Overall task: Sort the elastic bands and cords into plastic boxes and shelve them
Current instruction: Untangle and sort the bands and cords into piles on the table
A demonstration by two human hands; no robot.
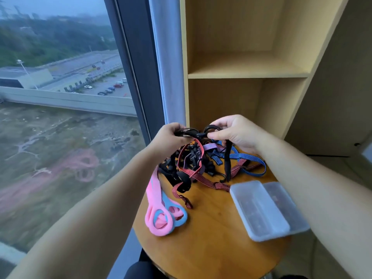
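window (60, 97): left side, road and parked cars outside
shelf (247, 74): pale wood, behind the table, two open bays in view
table (211, 238): round, wood top, between window and shelf
boxes (265, 210): two clear plastic ones, stacked offset, on table's right part, under right forearm
cord pile (201, 168): tangle of red/black, blue/black and black straps with hooks and buckles, at table's far edge
bands (159, 214): pink and blue loops, table's left edge, just beside the pile
black strap (227, 162): held up above the pile, tail hangs down into it
left hand (171, 135): fingers curled, grips one end of black strap
right hand (235, 131): thumb and fingertips pinch the strap at its clip
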